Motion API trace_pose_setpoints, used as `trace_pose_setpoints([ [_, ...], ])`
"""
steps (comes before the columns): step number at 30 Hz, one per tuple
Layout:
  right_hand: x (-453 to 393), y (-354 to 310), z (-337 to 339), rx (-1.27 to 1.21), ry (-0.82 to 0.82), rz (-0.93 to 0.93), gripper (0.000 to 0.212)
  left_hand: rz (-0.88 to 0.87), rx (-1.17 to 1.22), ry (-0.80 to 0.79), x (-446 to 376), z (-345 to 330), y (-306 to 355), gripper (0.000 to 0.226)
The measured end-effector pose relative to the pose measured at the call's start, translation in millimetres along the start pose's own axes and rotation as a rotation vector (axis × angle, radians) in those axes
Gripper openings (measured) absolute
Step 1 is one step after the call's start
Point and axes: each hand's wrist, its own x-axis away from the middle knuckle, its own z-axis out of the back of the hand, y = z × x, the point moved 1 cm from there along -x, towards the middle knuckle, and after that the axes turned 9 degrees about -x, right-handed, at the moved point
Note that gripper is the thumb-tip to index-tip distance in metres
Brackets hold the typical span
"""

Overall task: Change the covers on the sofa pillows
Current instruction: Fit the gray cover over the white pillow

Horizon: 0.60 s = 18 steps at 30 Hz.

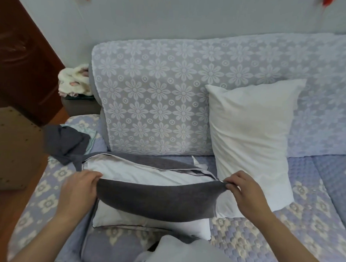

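A dark grey pillow cover [155, 195] lies across the front of the sofa seat [282, 234], its zippered mouth gaping toward the backrest, and a white pillow insert [146, 174] sits inside it, showing through the opening and again below the cover's near edge. The left hand [77, 190] grips the cover's left end, fingers curled over the upper edge of the near flap with the thumb hidden beneath the cloth. The right hand [244, 193] pinches the cover's right corner between thumb and fingertips, right at the end of the zipper; the flap is stretched taut between the two hands. Just right of the cover and touching its corner, a second bare white pillow [251, 138] stands tilted against the backrest [160, 94], which is draped in a lilac throw with a white flower pattern. Left of the cover, near the sofa's end, a crumpled dark grey cloth [66, 144] lies on the quilted, flower-patterned seat. Nearer the camera than the cover, at the seat's front edge, another cushion in the same lilac pattern [111, 251] rests partly under a pale grey fabric [182, 256]. Beyond the crumpled cloth, a fluffy white item [74, 83] sits on a low dark stand beside the backrest's end, next to a brown wooden door [19, 51].
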Motion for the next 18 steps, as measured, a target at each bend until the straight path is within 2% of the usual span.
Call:
trace_pose_setpoints([
  [2,3,-8,3,-0.035,0.003,0.054,0.016,0.144,-0.069,-0.037,2,4,23,0.021],
  [4,11,-18,-1,-0.126,-0.027,-0.001,0.021,0.169,0.087,-0.028,8,15,72,0.022],
  [8,19,-30,-9,-0.229,-0.081,-0.056,0.021,-0.160,0.436,-0.086,40,39,209,0.023],
  [10,21,-34,-8,-0.270,-0.066,-0.066,0.023,-0.172,0.518,-0.122,55,44,252,0.023],
  [13,23,-37,-7,-0.363,-0.017,-0.155,0.025,-0.133,0.599,-0.279,65,39,269,0.030],
  [16,25,-35,-1,-0.384,-0.057,-0.197,0.023,-0.263,0.527,-0.433,65,33,264,0.044],
  [18,28,-37,2,-0.383,-0.090,-0.185,0.022,-0.365,0.435,-0.487,60,33,266,0.028],
])
